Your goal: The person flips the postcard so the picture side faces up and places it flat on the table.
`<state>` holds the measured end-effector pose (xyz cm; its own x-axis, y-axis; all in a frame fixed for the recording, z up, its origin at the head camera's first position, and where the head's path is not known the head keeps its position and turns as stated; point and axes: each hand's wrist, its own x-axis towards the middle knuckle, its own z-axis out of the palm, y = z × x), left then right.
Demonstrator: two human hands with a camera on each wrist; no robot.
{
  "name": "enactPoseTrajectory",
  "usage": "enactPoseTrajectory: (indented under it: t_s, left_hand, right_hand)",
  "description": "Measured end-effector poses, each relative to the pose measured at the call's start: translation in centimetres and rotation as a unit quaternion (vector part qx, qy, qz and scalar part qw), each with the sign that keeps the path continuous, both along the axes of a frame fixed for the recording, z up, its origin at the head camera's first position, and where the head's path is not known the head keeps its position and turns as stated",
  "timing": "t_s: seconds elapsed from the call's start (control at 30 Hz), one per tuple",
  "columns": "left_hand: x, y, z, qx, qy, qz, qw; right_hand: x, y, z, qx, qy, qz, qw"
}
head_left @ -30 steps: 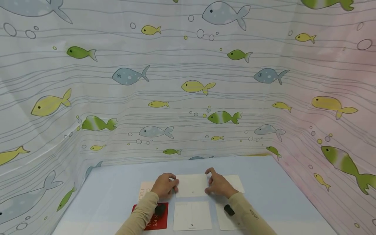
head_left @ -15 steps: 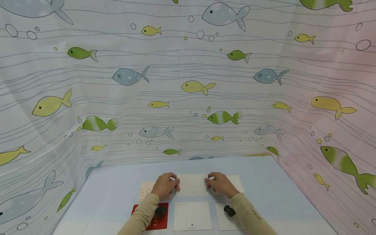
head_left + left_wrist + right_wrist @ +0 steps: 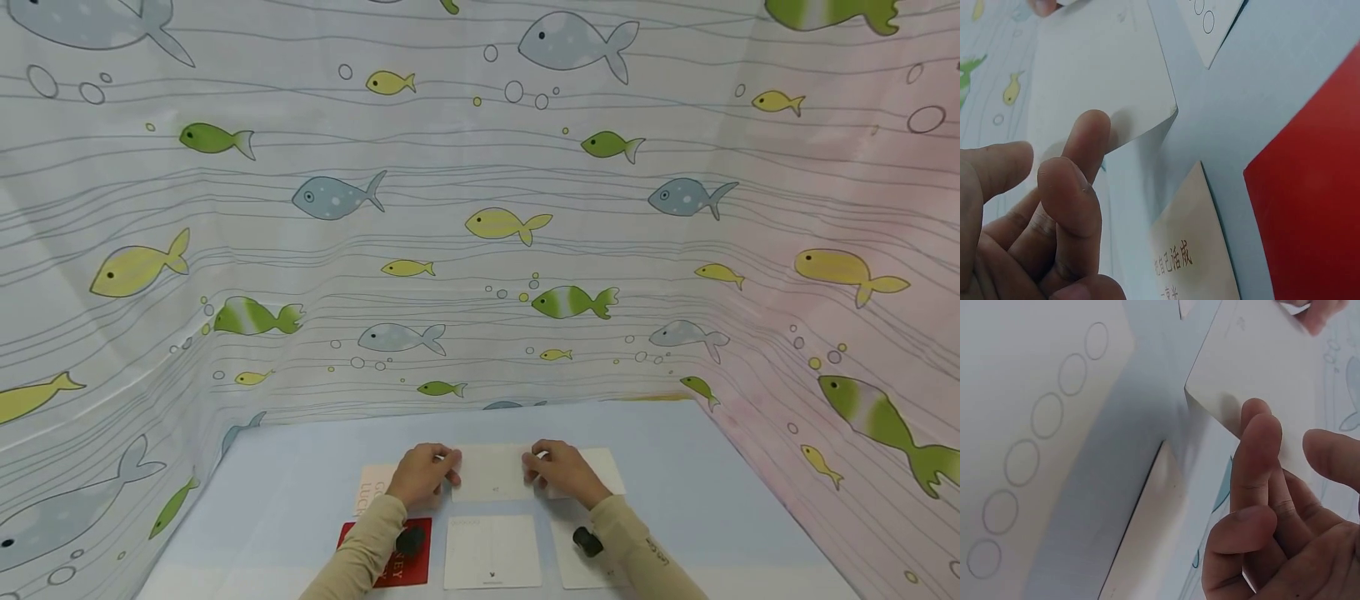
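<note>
In the head view, a blank-looking white card (image 3: pixel 491 472) with a small mark near its front edge lies between my hands in the back row. My left hand (image 3: pixel 422 475) grips its left edge, fingers bent. The right hand (image 3: pixel 564 471) holds the opposite edge in the same way. In the left wrist view the white card (image 3: pixel 1100 69) has its near corner slightly above the table, with shadow beneath. The right wrist view shows the white card (image 3: pixel 1260 362) beside curled fingers (image 3: pixel 1254 450). Exact thumb contact is partly hidden.
A pale card with lettering (image 3: pixel 367 483) and a red card (image 3: pixel 420 567) lie at left. Another white card (image 3: pixel 492 552) lies in front. Two more cards, back right (image 3: pixel 603 467) and front right (image 3: pixel 573 571), are partly under my right arm. Fish-patterned curtain (image 3: pixel 480 292) encloses the table.
My right hand's spread fingers have closed in on the white card's right edge. The left hand has shifted slightly right at its edge. The other cards stay put.
</note>
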<state>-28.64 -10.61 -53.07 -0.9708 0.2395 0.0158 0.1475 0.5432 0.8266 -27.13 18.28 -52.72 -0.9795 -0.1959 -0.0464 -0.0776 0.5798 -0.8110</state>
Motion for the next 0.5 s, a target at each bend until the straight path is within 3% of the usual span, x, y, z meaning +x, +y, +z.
enactPoseTrajectory:
  t_s: [0.5]
  left_hand:
    - [0.25, 0.04, 0.47, -0.015, 0.018, 0.023, 0.9995]
  right_hand:
    - [0.17, 0.05, 0.38, -0.006, 0.029, 0.000, 1.000]
